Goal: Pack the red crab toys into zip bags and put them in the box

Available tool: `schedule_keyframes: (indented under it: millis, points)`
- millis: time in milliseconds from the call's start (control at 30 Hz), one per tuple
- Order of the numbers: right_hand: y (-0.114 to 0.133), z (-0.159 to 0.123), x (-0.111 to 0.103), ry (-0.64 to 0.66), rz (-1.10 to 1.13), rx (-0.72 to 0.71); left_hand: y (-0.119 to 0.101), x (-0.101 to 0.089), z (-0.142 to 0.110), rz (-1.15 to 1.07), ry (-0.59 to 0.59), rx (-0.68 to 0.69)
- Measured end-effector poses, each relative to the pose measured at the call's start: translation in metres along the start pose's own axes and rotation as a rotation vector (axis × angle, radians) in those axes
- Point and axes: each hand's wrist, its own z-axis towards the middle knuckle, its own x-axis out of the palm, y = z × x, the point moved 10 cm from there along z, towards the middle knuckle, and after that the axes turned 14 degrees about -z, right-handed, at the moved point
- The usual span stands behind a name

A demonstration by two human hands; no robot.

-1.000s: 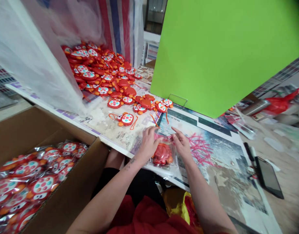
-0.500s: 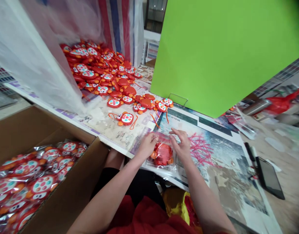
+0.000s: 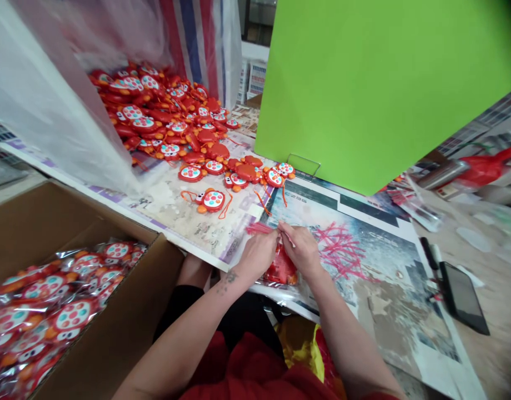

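Observation:
A red-orange crab-shaped toy (image 3: 281,269) lies in a clear plastic bag on the table's near edge. My left hand (image 3: 257,256) and my right hand (image 3: 299,251) meet over the bag's top, fingers pinched on its pink-edged flap. The toy shows between the two hands. A pile of the same toys (image 3: 172,119) with dotted faces spreads over the table's far left, and one loose toy (image 3: 209,200) lies closest to my hands.
An open cardboard box (image 3: 126,328) at the left holds several bagged toys (image 3: 51,294). A green board (image 3: 364,89) stands behind the work spot. A phone (image 3: 464,297) and a pen (image 3: 426,250) lie at the right. White plastic sheeting (image 3: 43,100) hangs at the left.
My hands have drawn together over the bag's top and closed on its flap; half a second ago the right hand's fingers were spread above the bag.

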Motion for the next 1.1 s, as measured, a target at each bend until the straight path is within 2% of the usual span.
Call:
schedule_keyframes:
  millis: [167, 333, 433, 500, 633, 800, 1100]
  points:
    - [-0.003, 0.004, 0.003, 0.031, 0.013, 0.04, -0.002, 0.003, -0.004, 0.036, 0.022, 0.008]
    - [-0.033, 0.001, 0.003, 0.017, 0.189, 0.296, -0.007, 0.003, -0.006, -0.131, 0.007, 0.103]
    - [-0.046, -0.004, 0.001, -0.001, 0.3, 0.411, 0.002, -0.002, -0.005, -0.25, -0.054, 0.069]
    - [-0.041, -0.003, 0.003, 0.044, 0.359, 0.393, 0.009, -0.004, -0.003, -0.274, -0.084, 0.019]
    - [-0.024, 0.001, 0.008, 0.125, 0.42, 0.32, 0.015, -0.003, -0.003, -0.237, -0.068, -0.045]
    - [-0.014, 0.006, 0.007, 0.141, 0.332, 0.208, 0.009, -0.002, -0.004, -0.184, -0.065, -0.013]
    - [-0.002, 0.005, 0.002, 0.047, 0.127, 0.038, 0.006, 0.002, -0.003, -0.045, -0.041, -0.006]
